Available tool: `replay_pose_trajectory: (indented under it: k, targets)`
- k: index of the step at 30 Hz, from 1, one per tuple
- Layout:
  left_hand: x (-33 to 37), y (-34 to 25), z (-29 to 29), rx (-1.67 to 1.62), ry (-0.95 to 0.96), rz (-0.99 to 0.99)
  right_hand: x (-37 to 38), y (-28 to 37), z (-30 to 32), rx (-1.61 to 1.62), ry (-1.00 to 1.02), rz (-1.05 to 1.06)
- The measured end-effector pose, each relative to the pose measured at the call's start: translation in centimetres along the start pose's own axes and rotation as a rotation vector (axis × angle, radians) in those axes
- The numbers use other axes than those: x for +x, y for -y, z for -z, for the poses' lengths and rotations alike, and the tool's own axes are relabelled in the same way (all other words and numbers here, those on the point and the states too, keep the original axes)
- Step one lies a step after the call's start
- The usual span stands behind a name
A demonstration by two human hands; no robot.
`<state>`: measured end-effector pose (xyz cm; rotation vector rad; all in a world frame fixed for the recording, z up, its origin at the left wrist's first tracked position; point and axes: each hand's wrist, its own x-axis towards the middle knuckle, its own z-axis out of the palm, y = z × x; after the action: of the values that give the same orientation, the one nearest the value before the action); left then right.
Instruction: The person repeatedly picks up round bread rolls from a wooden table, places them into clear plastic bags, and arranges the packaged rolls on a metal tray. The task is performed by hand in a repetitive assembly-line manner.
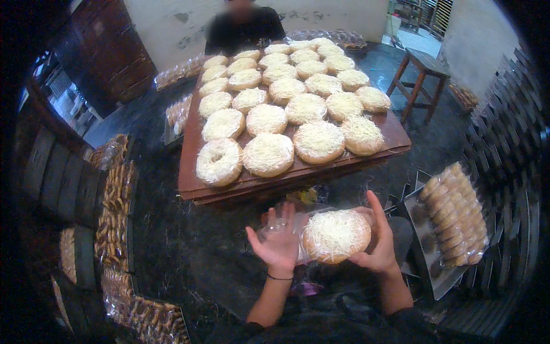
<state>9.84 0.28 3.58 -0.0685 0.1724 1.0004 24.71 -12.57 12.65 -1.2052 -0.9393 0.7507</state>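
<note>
My right hand (pixel 382 243) grips a round bun (pixel 337 236) topped with pale grated cheese, thumb below and fingers along its right side. Just left of it, my left hand (pixel 279 243) is open, palm up and fingers spread. A clear plastic bag (pixel 302 222) lies between the left fingers and the bun; whether the fingers are inside it I cannot tell. Beyond my hands, rows of similar cheese-topped buns (pixel 269 155) cover a brown tabletop (pixel 223 192). The nearest left one is a ring-shaped bun (pixel 219 161) with a hole showing in its middle.
Across the table sits a person in a black top (pixel 245 31). A metal tray (pixel 427 246) with bagged rolls (pixel 455 215) stands at my right. Packed baked goods (pixel 114 221) line the left side. A wooden stool (pixel 421 74) stands at the far right.
</note>
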Motion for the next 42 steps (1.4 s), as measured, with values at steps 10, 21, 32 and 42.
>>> replay_pose_trajectory:
  k: [10, 21, 32, 42]
  targets:
    - [-0.6, -2.0, 3.3, -0.017, 0.002, -0.061, 0.6, -3.7, -5.1, -0.905, 0.028, 0.180]
    - [-2.5, -3.8, 2.0, 0.026, -0.059, -0.077, -1.3, -11.8, -1.0, -0.704, -0.032, 0.035]
    - [-4.2, -3.0, 1.5, 0.261, -0.507, 0.101, 4.1, -4.2, -9.4, -0.736, 0.279, 0.497]
    - [-2.8, -1.6, -0.3, 0.115, 0.130, 0.121, -2.2, -2.3, -7.6, -0.752, 0.494, 0.312]
